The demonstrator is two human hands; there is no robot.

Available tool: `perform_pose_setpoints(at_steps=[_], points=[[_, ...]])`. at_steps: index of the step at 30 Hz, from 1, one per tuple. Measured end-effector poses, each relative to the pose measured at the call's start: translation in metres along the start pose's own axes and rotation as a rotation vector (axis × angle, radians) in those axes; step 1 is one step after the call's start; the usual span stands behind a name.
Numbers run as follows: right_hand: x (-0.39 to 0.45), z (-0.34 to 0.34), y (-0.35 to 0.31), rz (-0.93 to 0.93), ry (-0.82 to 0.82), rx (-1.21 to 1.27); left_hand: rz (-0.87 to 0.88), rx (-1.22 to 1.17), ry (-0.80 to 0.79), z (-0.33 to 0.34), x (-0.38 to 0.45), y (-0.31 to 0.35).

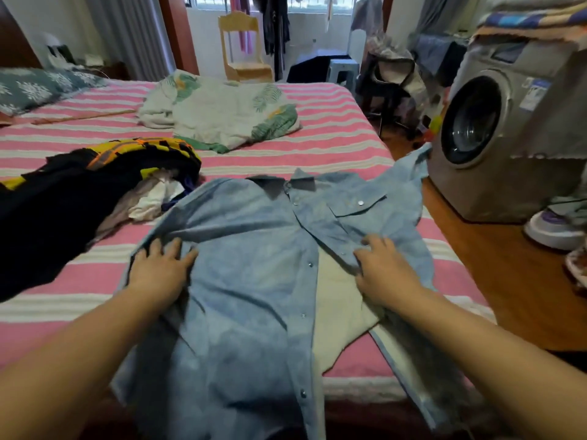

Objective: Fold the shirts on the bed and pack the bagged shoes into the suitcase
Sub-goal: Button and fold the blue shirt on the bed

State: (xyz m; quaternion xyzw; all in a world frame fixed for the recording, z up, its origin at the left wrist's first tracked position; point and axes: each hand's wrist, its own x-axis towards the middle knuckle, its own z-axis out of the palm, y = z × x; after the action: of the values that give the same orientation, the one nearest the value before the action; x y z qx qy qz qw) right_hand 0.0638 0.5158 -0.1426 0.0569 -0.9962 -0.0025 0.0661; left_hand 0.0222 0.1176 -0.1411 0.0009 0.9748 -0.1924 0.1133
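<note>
A light blue denim shirt (254,249) lies spread front-up on the pink striped bed (333,131), collar away from me, its front partly open over a pale lining. My left hand (162,268) rests flat on the shirt's left side with fingers spread. My right hand (384,268) lies on the right front panel, its fingers curled into the cloth near the open edge. A heap of dark and yellow clothes (95,185) lies to the left, touching the shirt's shoulder. No suitcase or bagged shoes are in view.
A leaf-print blanket (222,115) is bunched at the bed's far middle. A washing machine (495,128) stands right of the bed on the wooden floor, with shoes (552,227) beside it. A small wooden chair (244,49) stands beyond the bed.
</note>
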Motion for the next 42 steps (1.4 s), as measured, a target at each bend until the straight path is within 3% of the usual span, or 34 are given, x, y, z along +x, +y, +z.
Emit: perform_pose_setpoints(at_steps=[2, 4, 6, 9, 12, 17, 19, 26, 35, 42], points=[[0.0, 0.003, -0.01, -0.042, 0.097, -0.002, -0.005, -0.119, 0.126, -0.017, -0.015, 0.033], [0.0, 0.006, -0.019, 0.036, 0.098, 0.171, 0.051, -0.522, 0.272, -0.041, -0.041, 0.092], [0.001, 0.008, -0.024, 0.186, 0.078, 0.424, 0.104, -0.855, 0.187, -0.062, -0.065, 0.15], [0.002, -0.004, -0.03, 0.253, 0.088, 0.728, 0.053, -0.998, 0.071, -0.064, -0.07, 0.194], [-0.001, -0.029, -0.043, 0.269, 0.187, 0.939, -0.037, -1.082, 0.066, -0.055, -0.05, 0.197], [-0.009, -0.033, -0.063, 0.298, 0.123, 1.1, -0.107, -1.764, 0.023, -0.07, -0.054, 0.179], [-0.007, -0.033, -0.063, 0.289, 0.079, 1.096, -0.072, -1.919, -0.049, -0.075, -0.065, 0.168], [-0.01, -0.041, -0.072, 0.253, 0.075, 1.196, -0.056, -2.001, 0.001, -0.081, -0.068, 0.163], [-0.015, -0.038, -0.084, 0.156, 0.116, 0.694, -0.11, -2.042, -0.028, -0.081, -0.075, 0.166], [-0.015, -0.036, -0.086, 0.171, 0.11, 0.766, -0.177, -2.118, -0.044, -0.083, -0.075, 0.168]])
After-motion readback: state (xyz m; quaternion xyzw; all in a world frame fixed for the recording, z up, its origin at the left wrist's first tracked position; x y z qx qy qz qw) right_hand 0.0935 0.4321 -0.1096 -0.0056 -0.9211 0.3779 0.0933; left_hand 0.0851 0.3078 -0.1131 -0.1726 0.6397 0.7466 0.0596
